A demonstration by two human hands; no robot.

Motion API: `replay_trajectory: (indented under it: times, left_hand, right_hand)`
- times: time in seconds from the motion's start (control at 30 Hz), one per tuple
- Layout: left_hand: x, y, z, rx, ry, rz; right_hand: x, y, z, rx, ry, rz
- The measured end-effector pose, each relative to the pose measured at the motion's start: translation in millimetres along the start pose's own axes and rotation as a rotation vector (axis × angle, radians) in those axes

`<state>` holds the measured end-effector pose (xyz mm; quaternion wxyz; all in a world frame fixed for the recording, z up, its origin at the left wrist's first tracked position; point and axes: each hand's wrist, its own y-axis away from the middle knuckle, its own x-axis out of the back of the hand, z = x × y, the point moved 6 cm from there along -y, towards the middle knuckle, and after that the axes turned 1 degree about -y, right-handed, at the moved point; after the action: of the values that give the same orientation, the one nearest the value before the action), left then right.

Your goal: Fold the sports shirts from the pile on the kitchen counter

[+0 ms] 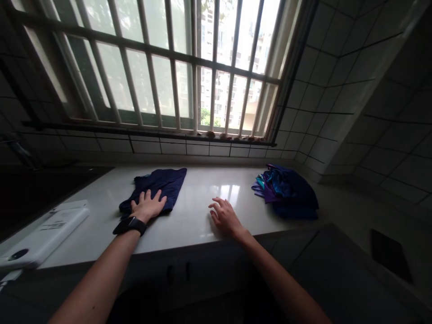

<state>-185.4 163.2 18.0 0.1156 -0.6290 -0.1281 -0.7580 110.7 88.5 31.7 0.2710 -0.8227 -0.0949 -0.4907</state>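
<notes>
A folded dark blue cloth (168, 182) lies on the white countertop (199, 180), with a bit of lighter fabric showing at its back left edge. My left hand (148, 206) rests flat on its front part, fingers spread, a black watch (130, 226) on the wrist. To the right, my right hand (224, 216) is over the bare counter, its fingers slightly bent and apart, holding nothing. Whether its fingertips touch the surface I cannot tell. Beyond it, at the right, sits a pile of dark blue, purple and teal cloths (292, 191), apart from both hands.
A white power bank (47, 236) with a cable lies at the counter's left front. Behind it are a dark sink (43, 184) and a faucet (22, 150). A barred window (168, 67) spans the back wall. A dark flat panel (391, 254) is at the far right.
</notes>
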Motion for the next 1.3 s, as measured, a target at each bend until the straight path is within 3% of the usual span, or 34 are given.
replay_trajectory:
  times: [0.1,0.23,0.33,0.4,0.5,0.73,0.8,0.87,1.0,1.1,1.3]
  left_hand:
    - [3.4,5.5,0.4,-0.005,0.019,0.051]
    - [7.9,21.9,1.9,-0.008,0.002,0.072]
    - [10.7,31.4,-0.6,0.046,-0.016,0.101]
    - [11.6,35.0,-2.6,0.076,-0.029,0.104]
    - [10.8,37.2,-5.5,0.092,-0.049,0.071]
    - [8.8,45.5,-25.6,0.115,-0.048,0.106]
    - [10.3,46.6,-31.1,0.114,-0.061,0.087]
    - [13.0,45.4,-33.1,0.101,-0.066,0.049]
    - [19.5,39.8,-33.6,0.104,-0.073,0.030]
    - [19.7,36.4,-33.7,0.089,-0.077,0.061]
    - [12.5,38.3,-37.4,0.087,-0.073,0.064]
  right_hand:
    - [17.2,17.4,4.6,0.001,0.004,0.161]
    - [41.7,31.2,-12.4,0.052,-0.074,0.331]
    - [56.8,62.6,-22.7,0.081,-0.304,0.401]
    - [50.9,92.5,-26.2,0.098,-0.520,0.355]
    - [5.6,135.4,-27.4,0.027,-0.740,0.168]
    - [-161.4,179.6,-6.7,-0.478,-1.192,-0.076]
    - [-186.1,182.0,-4.3,-0.540,-1.241,-0.110]
    - [-196.1,183.2,-3.7,-0.541,-1.255,-0.133]
    - [-193.8,185.4,-2.2,-0.528,-1.273,-0.132]
    - [-177.8,183.3,-1.4,-0.512,-1.265,-0.070]
    - [-97.6,157.0,-4.9,-0.340,-1.278,0.121]
